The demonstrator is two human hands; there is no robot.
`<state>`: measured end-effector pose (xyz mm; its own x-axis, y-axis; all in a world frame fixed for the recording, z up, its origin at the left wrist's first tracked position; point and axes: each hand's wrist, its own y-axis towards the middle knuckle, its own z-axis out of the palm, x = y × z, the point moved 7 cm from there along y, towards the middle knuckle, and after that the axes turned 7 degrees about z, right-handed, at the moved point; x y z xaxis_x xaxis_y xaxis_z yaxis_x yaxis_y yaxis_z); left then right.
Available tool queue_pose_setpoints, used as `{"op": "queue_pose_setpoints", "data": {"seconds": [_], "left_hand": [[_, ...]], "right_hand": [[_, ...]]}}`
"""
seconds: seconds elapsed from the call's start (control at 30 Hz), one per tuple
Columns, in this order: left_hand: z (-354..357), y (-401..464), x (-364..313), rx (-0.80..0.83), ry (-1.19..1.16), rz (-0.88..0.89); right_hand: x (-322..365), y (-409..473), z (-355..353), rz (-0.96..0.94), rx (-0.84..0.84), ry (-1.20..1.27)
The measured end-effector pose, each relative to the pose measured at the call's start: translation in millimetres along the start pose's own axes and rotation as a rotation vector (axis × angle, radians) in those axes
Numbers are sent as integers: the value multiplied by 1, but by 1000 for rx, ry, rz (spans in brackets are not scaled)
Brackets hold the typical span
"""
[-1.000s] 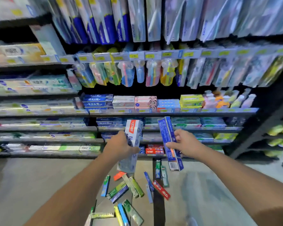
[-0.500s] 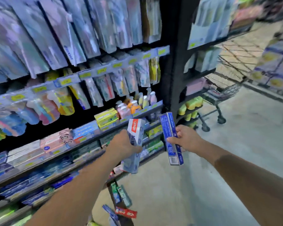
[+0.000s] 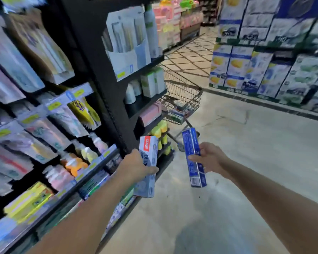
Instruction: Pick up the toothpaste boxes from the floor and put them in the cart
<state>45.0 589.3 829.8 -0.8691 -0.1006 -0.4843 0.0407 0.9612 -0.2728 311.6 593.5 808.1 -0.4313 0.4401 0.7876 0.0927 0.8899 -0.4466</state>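
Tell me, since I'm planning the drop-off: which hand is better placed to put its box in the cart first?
Probably the right hand. Its dark blue box faces open floor toward the wire cart, while the left hand holds its pale box close against the shelf unit.

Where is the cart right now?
In the head view the cart stands upper centre on the floor, beside the end of the black shelf and beyond both hands.
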Motion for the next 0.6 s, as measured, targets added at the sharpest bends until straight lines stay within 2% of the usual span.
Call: {"op": "queue_pose_setpoints", "data": {"seconds": [0.1,0.27,0.6], "left_hand": [[3,36,-25,29,67,23],[16,122,-51,68,29,92],[3,284,-104,181,-5,242]], "right_hand": [[-1,22,-20,5,-17,-45],[1,83,-48,80,-105,-121],[55,191,-85,179,-229,-122]]}}
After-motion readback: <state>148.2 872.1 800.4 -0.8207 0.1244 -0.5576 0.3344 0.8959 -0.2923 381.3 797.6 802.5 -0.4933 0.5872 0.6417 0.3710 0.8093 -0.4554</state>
